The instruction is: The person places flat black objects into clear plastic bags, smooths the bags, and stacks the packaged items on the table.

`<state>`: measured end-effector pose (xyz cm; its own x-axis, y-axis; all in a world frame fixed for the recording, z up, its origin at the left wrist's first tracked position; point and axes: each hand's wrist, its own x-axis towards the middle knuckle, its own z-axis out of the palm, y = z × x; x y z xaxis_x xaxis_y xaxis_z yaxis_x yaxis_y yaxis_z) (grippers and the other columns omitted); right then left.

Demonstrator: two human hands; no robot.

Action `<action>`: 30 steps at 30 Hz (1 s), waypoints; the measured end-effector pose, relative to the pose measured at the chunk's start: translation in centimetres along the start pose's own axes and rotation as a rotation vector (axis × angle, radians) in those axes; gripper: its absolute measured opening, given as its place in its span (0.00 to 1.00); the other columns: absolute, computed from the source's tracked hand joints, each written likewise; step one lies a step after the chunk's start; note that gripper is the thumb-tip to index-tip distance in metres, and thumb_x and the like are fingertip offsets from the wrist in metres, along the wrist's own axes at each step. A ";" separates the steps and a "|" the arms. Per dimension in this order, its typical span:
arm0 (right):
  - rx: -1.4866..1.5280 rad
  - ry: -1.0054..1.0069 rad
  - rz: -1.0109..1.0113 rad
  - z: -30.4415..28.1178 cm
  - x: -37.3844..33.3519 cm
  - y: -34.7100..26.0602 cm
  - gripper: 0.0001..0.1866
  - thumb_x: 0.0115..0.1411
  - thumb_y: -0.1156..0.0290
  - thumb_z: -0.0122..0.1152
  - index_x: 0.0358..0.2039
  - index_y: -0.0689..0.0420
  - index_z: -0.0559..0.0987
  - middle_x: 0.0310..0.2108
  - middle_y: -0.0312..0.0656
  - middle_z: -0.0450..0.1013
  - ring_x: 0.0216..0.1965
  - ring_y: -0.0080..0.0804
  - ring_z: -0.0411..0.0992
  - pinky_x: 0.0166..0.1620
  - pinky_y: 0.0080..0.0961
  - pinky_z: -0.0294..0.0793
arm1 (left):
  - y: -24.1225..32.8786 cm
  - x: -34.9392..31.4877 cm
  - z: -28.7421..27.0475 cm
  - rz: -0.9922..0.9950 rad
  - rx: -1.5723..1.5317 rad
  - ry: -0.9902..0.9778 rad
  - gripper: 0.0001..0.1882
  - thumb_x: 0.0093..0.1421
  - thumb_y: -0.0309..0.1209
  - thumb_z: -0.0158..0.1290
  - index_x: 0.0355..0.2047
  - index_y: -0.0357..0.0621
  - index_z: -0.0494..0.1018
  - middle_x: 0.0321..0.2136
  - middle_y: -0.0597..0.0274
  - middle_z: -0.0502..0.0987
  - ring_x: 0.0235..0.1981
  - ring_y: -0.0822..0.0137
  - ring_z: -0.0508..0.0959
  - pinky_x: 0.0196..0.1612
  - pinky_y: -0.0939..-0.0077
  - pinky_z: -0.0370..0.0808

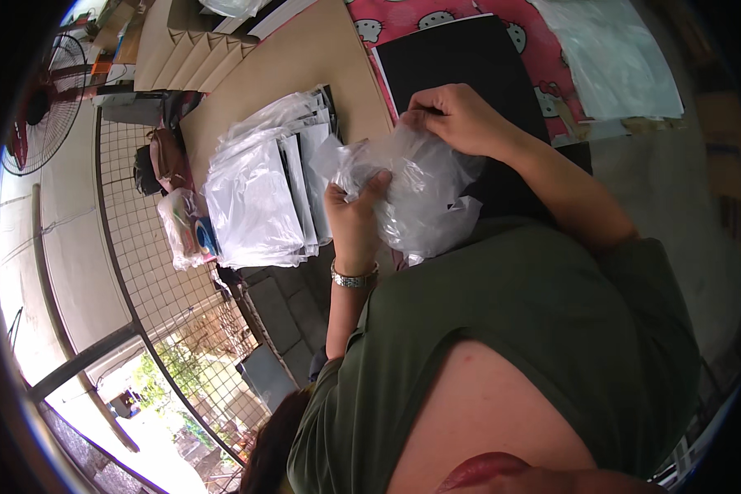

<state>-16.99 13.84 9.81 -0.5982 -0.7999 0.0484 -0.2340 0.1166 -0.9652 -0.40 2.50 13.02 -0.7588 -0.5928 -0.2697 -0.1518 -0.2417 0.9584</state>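
A crumpled clear plastic bag (428, 193) is held up between my two hands, close to my body. My left hand (355, 216), with a metal watch on its wrist, pinches the bag's left side between thumb and fingers. At the bag's top edge, my right hand (457, 119) grips the film with bent fingers. Behind the bag lies a flat black sheet (461, 62) with a thin white edge, partly covered by the bag and my right arm. To the left of my left hand rests a pile of clear plastic sleeves (255, 198) with black and white sheets in it.
The brown tabletop (304, 53) carries a row of folded brown cardboard (197, 62) at the far left. A pink patterned cover (395, 10) lies under the black sheet. Clear plastic sheets (621, 62) lie at the far right. A fan (45, 103) and wire grille (152, 239) stand left.
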 end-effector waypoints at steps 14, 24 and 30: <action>0.969 -0.466 -0.158 -6.1 -3.2 0.3 0.12 0.62 0.62 0.50 0.38 0.57 0.75 0.25 0.34 0.72 0.25 0.19 0.69 0.34 0.19 0.70 | -2.6 -2.1 -7.7 -0.159 -0.322 -0.367 0.30 0.47 0.35 0.54 0.50 0.32 0.64 0.44 0.51 0.72 0.45 0.57 0.72 0.51 0.62 0.67; 0.749 -0.396 -0.250 -11.2 -2.5 1.1 0.12 0.61 0.64 0.51 0.39 0.59 0.73 0.27 0.33 0.72 0.31 0.21 0.71 0.39 0.20 0.71 | 0.3 -2.2 -3.7 -0.012 0.137 -0.658 0.32 0.55 0.49 0.45 0.52 0.37 0.62 0.42 0.50 0.70 0.42 0.57 0.73 0.49 0.62 0.70; 0.777 -0.354 0.012 -11.4 -4.2 0.3 0.12 0.60 0.62 0.53 0.37 0.58 0.74 0.29 0.32 0.72 0.29 0.17 0.69 0.37 0.18 0.70 | -1.1 1.1 -9.9 -0.078 0.072 -0.469 0.27 0.54 0.39 0.50 0.52 0.38 0.63 0.42 0.54 0.71 0.43 0.62 0.72 0.48 0.67 0.69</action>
<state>-23.30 23.95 12.28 -0.2926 -0.9530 0.0788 0.4406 -0.2075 -0.8734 5.23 -5.47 10.78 -0.9448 -0.1601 -0.2857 -0.2506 -0.2080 0.9455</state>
